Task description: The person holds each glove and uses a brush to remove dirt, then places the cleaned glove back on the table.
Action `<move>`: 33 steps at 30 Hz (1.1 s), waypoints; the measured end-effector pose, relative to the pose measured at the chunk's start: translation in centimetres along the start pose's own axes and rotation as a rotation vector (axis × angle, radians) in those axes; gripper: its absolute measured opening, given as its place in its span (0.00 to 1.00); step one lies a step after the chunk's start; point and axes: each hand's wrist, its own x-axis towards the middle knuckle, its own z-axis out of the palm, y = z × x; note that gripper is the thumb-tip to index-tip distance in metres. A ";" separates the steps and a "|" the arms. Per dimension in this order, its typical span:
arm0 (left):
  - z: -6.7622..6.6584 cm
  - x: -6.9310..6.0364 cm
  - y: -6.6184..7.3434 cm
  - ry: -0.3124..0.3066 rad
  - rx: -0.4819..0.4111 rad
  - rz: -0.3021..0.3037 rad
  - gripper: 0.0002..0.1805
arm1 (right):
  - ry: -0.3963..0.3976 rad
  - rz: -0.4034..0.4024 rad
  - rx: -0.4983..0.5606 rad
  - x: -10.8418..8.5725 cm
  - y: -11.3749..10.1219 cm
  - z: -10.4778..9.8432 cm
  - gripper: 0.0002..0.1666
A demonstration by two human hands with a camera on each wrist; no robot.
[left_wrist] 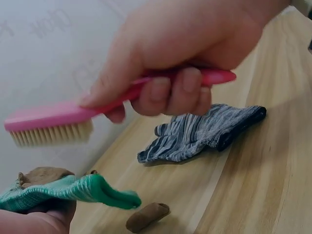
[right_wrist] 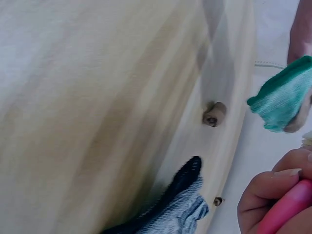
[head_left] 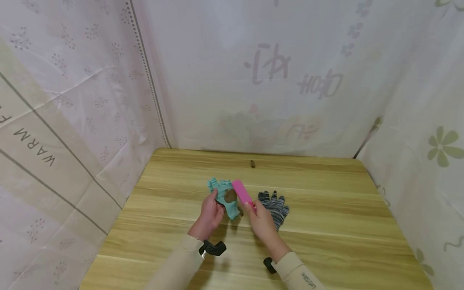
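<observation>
I see left hand (head_left: 212, 211) pinching green cloth (head_left: 222, 192) above tabletop (head_left: 326, 197), thumb on top, likely keeping brown clump (head_left: 230, 196) facing up. Right hand (head_left: 262, 220), fingers wrapped round handle of pink brush (head_left: 241, 192); bristles (left_wrist: 51, 135) down, probably to face clump. Striped glove (head_left: 275, 209) lies aside.

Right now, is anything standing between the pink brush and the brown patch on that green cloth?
Nothing visible: in the left-wrist view, only air separates the pink brush, gripped by the right hand, from the brown patch on the green cloth.
</observation>
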 end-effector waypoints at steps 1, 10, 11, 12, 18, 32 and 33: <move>0.0 0.0 0.0 -0.002 0.002 0.001 0.27 | 0.005 -0.001 0.012 0.0 -0.2 0.0 0.24; 0.5 -0.3 -0.9 -0.041 0.027 -0.020 0.24 | -0.017 -0.029 0.098 -0.4 -2.6 0.6 0.25; 0.6 -0.3 -1.1 -0.049 0.037 -0.027 0.24 | -0.022 -0.035 0.112 -0.4 -2.8 0.7 0.25; 0.7 -0.4 -1.3 -0.061 0.049 -0.032 0.26 | -0.019 -0.043 0.117 -0.4 -3.1 0.9 0.24; 0.9 -0.7 -1.5 -0.053 0.071 -0.029 0.28 | 0.013 -0.080 0.057 -0.4 -3.1 1.5 0.22; 0.3 -0.3 -0.2 0.003 -0.011 0.026 0.29 | 0.008 -0.057 -0.017 -0.3 -0.6 1.3 0.19; 0.3 -0.2 -0.2 0.006 -0.016 0.028 0.29 | 0.007 -0.056 -0.022 -0.4 -0.4 1.2 0.19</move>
